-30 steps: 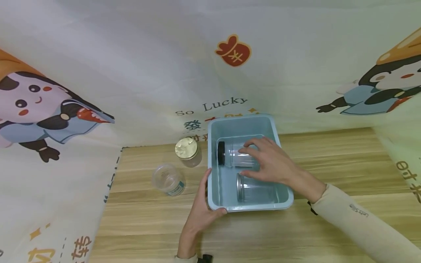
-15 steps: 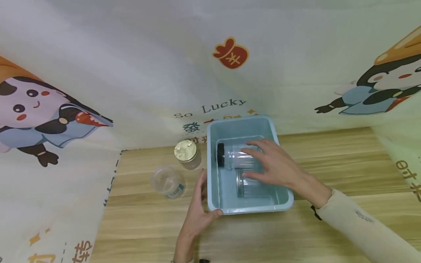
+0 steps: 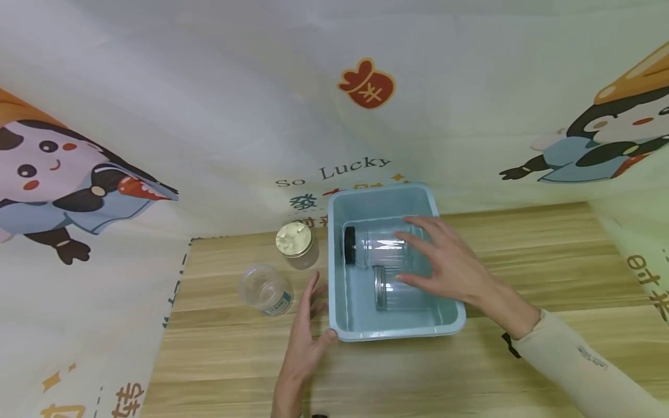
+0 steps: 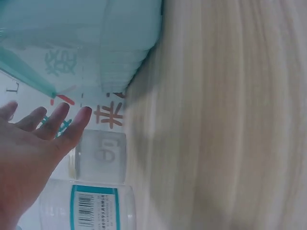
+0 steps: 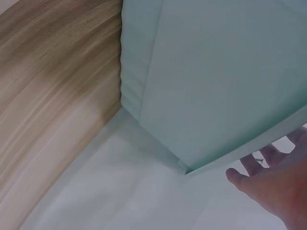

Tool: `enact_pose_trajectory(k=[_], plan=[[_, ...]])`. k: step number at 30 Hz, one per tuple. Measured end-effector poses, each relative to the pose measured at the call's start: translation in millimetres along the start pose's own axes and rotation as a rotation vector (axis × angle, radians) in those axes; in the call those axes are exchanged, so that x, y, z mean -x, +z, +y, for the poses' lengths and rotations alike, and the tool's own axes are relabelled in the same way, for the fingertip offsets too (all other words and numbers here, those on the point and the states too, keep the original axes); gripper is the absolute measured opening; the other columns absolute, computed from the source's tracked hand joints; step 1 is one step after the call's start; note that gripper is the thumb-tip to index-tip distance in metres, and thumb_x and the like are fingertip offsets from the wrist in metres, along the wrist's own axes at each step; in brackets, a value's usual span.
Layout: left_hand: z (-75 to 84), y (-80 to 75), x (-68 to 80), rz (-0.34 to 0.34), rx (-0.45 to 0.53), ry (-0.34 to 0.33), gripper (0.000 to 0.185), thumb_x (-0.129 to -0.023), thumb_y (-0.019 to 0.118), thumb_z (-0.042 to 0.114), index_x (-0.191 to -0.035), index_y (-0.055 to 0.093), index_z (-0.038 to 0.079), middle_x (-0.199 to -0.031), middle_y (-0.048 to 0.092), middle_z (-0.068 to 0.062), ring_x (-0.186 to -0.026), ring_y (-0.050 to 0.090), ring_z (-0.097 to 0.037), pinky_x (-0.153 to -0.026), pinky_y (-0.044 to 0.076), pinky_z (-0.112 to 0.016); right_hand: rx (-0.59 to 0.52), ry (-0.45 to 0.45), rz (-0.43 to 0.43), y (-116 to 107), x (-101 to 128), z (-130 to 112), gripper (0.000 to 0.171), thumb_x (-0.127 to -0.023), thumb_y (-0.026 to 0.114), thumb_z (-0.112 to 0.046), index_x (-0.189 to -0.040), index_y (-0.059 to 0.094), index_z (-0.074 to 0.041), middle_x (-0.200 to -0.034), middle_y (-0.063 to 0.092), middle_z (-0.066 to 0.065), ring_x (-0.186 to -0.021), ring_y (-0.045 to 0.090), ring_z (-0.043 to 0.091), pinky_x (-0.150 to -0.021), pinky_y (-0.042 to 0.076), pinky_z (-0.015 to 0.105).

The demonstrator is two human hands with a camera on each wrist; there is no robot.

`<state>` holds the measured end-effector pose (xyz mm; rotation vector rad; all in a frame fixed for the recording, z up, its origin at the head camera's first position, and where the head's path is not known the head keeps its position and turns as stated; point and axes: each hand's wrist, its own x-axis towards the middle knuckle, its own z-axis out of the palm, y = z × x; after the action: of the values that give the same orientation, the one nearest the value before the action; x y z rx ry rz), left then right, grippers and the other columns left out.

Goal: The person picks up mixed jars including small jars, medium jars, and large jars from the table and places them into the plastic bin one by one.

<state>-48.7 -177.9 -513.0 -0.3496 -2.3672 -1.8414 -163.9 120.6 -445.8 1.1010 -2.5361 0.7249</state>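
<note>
Clear jars (image 3: 384,251) in tub (image 3: 342,290): light, slick; we'd grip round body. R hand (image 3: 444,264) spread above, L hand (image 3: 305,337) spread.

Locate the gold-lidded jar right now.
Head view: the gold-lidded jar stands on the wooden table, left of the blue bin, behind the clear jar.

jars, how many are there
4: two lie in the bin, a black-lidded jar and a silver-lidded jar; a gold-lidded jar and a clear jar stand left of it.
</note>
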Motion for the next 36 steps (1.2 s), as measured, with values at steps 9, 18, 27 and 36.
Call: enact_pose_trajectory(k=[9, 18, 27, 36], plan=[[6.3, -12.3, 0.2, 0.062, -0.117, 0.101, 0.089, -0.093, 0.039, 0.072, -0.159, 0.021, 0.013, -0.159, 0.033, -0.004, -0.139, 0.036, -0.041, -0.104, 0.039, -0.059, -0.008, 0.042, 0.013, -5, 13, 5, 0.078, -0.082, 0.072, -0.056, -0.144, 0.052, -0.013, -0.154, 0.038, 0.015, -0.138, 0.034, 0.042, -0.110, 0.026, 0.062], [4.5, -17.5, 0.2, 0.119, -0.119, 0.202, 0.083, -0.098, 0.041, 0.063, -0.156, 0.027, 0.006, -0.156, 0.035, -0.016, -0.139, 0.039, -0.032, -0.108, 0.039, -0.040, -0.018, 0.155, -0.011, -13, 28, 5, 0.079, -0.082, 0.074, -0.050, -0.147, 0.048, -0.013, -0.155, 0.037, 0.013, -0.140, 0.031, 0.042, -0.110, 0.025, 0.063], [3.1, -21.3, 1.6, 0.186, -0.128, 0.216, 0.063, -0.105, 0.045, 0.037, -0.155, 0.026, 0.004, -0.153, 0.041, -0.016, -0.138, 0.041, -0.033, -0.108, 0.040, -0.040, -0.030, 0.170, -0.005, -14, 33, 4, 0.082, -0.081, 0.075, -0.050, -0.150, 0.044, -0.018, -0.156, 0.036, 0.012, -0.143, 0.027, 0.040, -0.111, 0.023, 0.064], [1.1, -27.2, 2.2, 0.261, -0.190, 0.260, 0.063, -0.093, 0.062, 0.018, -0.149, 0.039, 0.002, -0.145, 0.051, -0.015, -0.130, 0.049, -0.030, -0.106, 0.041, -0.040, -0.043, 0.138, 0.044, -13, 40, 5, 0.080, -0.083, 0.071, -0.053, -0.148, 0.046, -0.014, -0.154, 0.038, 0.016, -0.141, 0.030, 0.043, -0.109, 0.024, 0.066]])
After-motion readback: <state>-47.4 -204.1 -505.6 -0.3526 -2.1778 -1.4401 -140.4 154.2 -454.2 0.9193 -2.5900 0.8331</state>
